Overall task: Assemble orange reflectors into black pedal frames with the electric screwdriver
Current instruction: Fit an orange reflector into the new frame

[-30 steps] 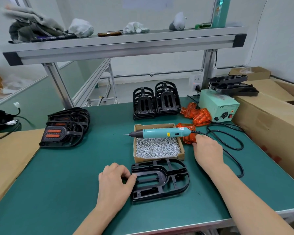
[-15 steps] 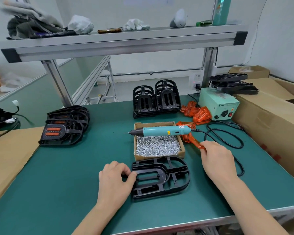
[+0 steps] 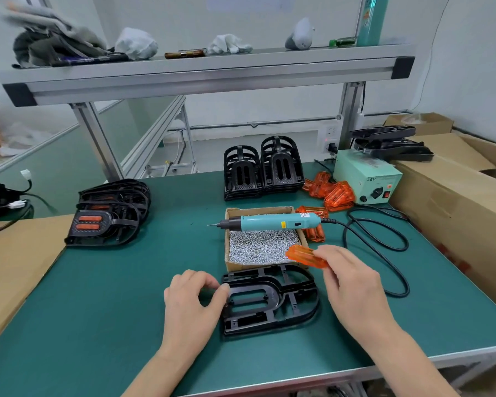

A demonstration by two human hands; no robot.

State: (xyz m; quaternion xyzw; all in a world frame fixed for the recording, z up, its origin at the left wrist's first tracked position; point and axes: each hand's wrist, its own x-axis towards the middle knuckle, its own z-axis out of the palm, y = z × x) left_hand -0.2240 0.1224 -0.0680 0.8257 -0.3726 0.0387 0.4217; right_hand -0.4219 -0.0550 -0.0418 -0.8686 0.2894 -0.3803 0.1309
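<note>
A translucent, ribbed, oblong orange reflector [image 3: 307, 256] is pinched at its right end by the right grip [image 3: 352, 285], above the near right corner of the screw box [image 3: 258, 266]; its long axis is seen running left to right, left end farther away; the black pedal frame [image 3: 279, 296] is laid flat on the tabletop [image 3: 126, 296], rounded end rightward, its left edge held by the curled left grip [image 3: 189, 302]; the electric screwdriver [image 3: 275, 223] is laid across the box, bit leftward.
</note>
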